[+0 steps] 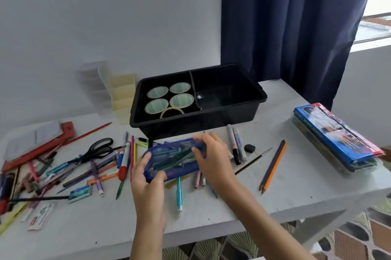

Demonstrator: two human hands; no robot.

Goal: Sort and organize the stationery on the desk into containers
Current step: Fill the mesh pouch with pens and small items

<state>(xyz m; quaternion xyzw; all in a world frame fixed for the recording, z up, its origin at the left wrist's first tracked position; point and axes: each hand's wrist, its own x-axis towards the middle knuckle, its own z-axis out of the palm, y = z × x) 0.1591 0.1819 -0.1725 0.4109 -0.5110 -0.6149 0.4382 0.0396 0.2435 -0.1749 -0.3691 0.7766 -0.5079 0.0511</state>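
Observation:
A blue see-through pencil pouch (171,158) with several pens inside sits mid-desk, held between both hands. My left hand (148,177) grips its near left end. My right hand (211,154) pinches its far right end at the top edge. Loose pens, markers and pencils (93,166) lie scattered over the white desk (211,213) to the left and under the pouch. A black divided bin (196,99) stands behind, with tape rolls (169,99) in its left compartment; the right compartment holds nothing I can see.
Black scissors (99,147) and a red ruler case (40,147) lie at the left. Clear and cream drawer organizers (118,94) stand against the wall. A blue boxed set (336,137) rests at the right edge. Two pencils (274,164), a paintbrush and markers lie right of the pouch.

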